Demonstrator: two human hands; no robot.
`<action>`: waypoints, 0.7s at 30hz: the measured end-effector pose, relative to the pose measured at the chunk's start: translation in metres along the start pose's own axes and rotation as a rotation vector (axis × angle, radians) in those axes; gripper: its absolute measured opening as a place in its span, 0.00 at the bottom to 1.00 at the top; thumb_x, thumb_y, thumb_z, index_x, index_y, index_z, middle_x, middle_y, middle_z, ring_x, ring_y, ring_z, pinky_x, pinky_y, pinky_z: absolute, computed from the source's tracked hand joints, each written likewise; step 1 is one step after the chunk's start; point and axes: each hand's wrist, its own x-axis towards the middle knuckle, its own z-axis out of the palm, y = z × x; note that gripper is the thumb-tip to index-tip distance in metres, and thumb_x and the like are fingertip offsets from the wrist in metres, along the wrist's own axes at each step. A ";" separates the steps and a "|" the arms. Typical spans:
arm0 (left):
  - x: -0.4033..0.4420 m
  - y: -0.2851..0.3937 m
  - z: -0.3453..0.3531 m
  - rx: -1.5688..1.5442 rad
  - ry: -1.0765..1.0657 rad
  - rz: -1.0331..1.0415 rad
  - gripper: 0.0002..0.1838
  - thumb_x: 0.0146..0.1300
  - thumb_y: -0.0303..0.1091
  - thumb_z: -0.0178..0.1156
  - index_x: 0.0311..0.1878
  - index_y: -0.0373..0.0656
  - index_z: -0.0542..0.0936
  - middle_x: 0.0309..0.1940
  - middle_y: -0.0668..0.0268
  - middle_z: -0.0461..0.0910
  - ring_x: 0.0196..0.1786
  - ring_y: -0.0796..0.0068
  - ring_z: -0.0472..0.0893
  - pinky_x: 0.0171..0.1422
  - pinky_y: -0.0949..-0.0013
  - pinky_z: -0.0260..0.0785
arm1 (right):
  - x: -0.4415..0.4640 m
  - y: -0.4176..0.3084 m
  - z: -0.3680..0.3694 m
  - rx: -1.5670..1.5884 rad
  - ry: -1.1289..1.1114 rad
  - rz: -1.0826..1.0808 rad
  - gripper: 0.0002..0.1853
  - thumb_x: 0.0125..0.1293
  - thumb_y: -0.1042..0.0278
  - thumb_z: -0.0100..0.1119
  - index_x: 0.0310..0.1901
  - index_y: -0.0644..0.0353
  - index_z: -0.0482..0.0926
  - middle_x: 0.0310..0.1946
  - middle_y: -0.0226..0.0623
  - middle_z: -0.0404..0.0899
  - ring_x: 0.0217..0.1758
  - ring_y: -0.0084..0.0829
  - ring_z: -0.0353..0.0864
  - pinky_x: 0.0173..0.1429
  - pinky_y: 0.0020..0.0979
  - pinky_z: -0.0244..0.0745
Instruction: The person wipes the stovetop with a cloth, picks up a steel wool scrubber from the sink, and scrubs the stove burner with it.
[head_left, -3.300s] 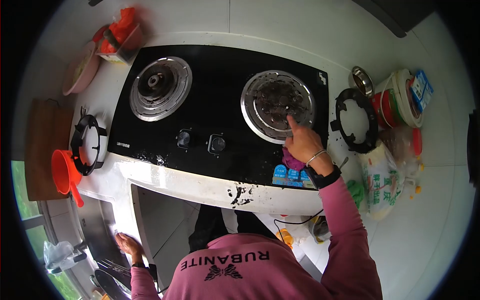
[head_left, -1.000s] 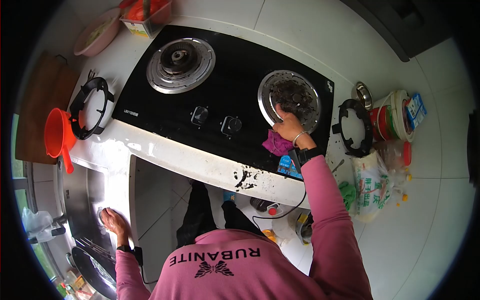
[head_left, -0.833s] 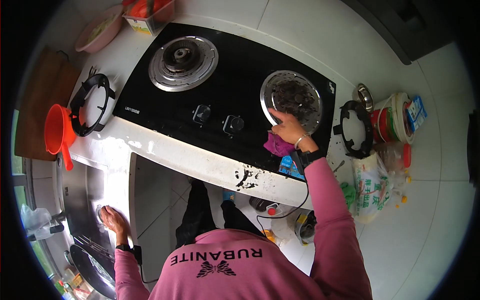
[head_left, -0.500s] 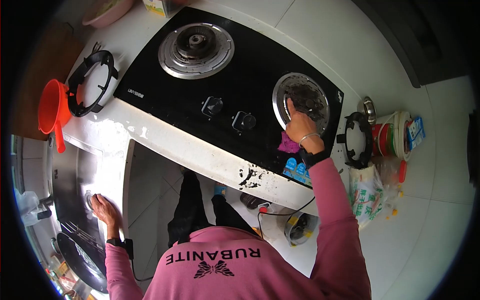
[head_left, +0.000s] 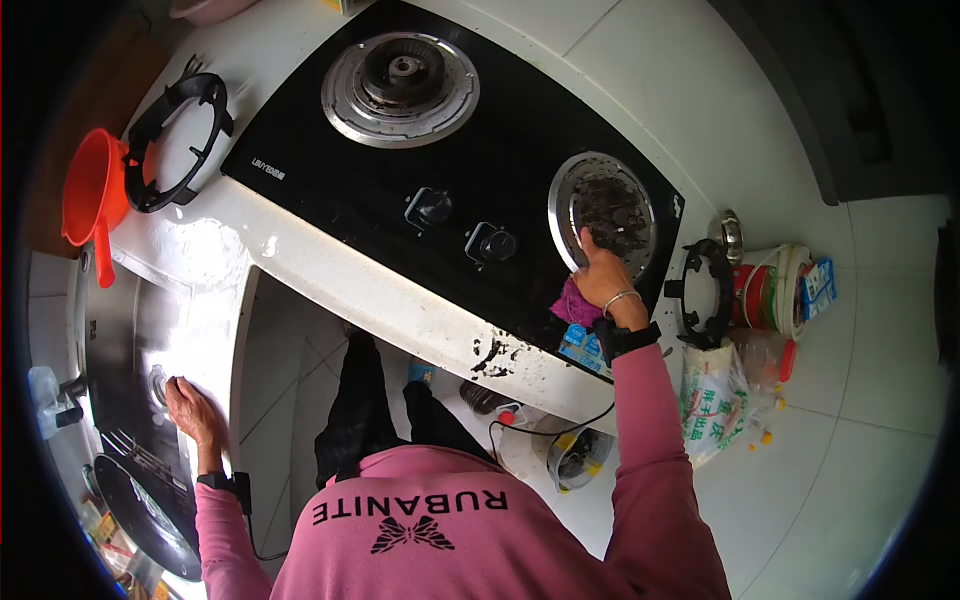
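My right hand [head_left: 612, 278] is at the right burner plate [head_left: 562, 215], its index finger stretched onto the near left part of the plate. Dark, crusty grime [head_left: 612, 215] covers the middle of that plate. A purple cloth [head_left: 573, 302] is bunched under my curled fingers; the palm hides part of it. My left hand [head_left: 195, 412] rests at the edge of the steel sink [head_left: 125, 345], fingers stretched out and holding nothing. Its fingertips lie beside a round fitting [head_left: 158, 385] in the sink.
The left burner [head_left: 400, 90] and two knobs [head_left: 433, 207] are on the black hob [head_left: 330, 165]. Pan supports stand at left [head_left: 140, 150] and right [head_left: 708, 295]. An orange ladle [head_left: 95, 190] lies by the sink, a wok [head_left: 145, 515] below. Bags and jars [head_left: 715, 400] crowd the right.
My right hand and the cloth have moved toward me, the fingertip shifting from the grime to the plate's nearer part. My left hand has slid slightly toward the sink's near side. The view shifted a little.
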 end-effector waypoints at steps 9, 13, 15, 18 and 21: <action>0.002 -0.006 0.006 0.020 0.076 0.066 0.21 0.67 0.44 0.40 0.48 0.36 0.73 0.43 0.51 0.76 0.46 0.48 0.73 0.52 0.55 0.62 | -0.055 0.008 -0.004 0.216 0.109 0.005 0.37 0.51 0.69 0.52 0.66 0.55 0.54 0.36 0.54 0.77 0.42 0.48 0.77 0.48 0.42 0.71; 0.007 -0.004 0.005 -0.009 -0.017 -0.037 0.24 0.66 0.45 0.40 0.51 0.34 0.72 0.49 0.50 0.73 0.53 0.50 0.70 0.57 0.59 0.59 | -0.043 0.022 0.017 0.170 0.053 0.085 0.38 0.50 0.70 0.50 0.66 0.58 0.52 0.35 0.56 0.76 0.41 0.50 0.77 0.49 0.42 0.71; 0.008 -0.009 0.007 -0.028 -0.041 -0.054 0.24 0.66 0.45 0.40 0.53 0.33 0.71 0.50 0.50 0.73 0.54 0.51 0.70 0.58 0.59 0.59 | -0.043 0.030 0.024 0.224 0.050 -0.016 0.37 0.50 0.70 0.50 0.65 0.57 0.54 0.36 0.56 0.76 0.42 0.50 0.77 0.49 0.42 0.71; 0.012 -0.009 0.007 0.015 -0.049 -0.084 0.23 0.65 0.44 0.40 0.52 0.35 0.71 0.48 0.52 0.74 0.52 0.51 0.71 0.57 0.59 0.59 | -0.062 0.046 0.019 0.308 0.104 -0.158 0.35 0.50 0.70 0.50 0.64 0.56 0.57 0.36 0.56 0.77 0.42 0.49 0.77 0.49 0.42 0.71; 0.005 0.004 0.001 -0.003 -0.035 -0.077 0.20 0.66 0.44 0.39 0.48 0.40 0.72 0.45 0.52 0.75 0.47 0.49 0.73 0.51 0.56 0.62 | -0.070 0.064 -0.003 0.276 0.217 0.060 0.35 0.50 0.71 0.51 0.64 0.50 0.59 0.32 0.50 0.79 0.37 0.49 0.78 0.44 0.43 0.73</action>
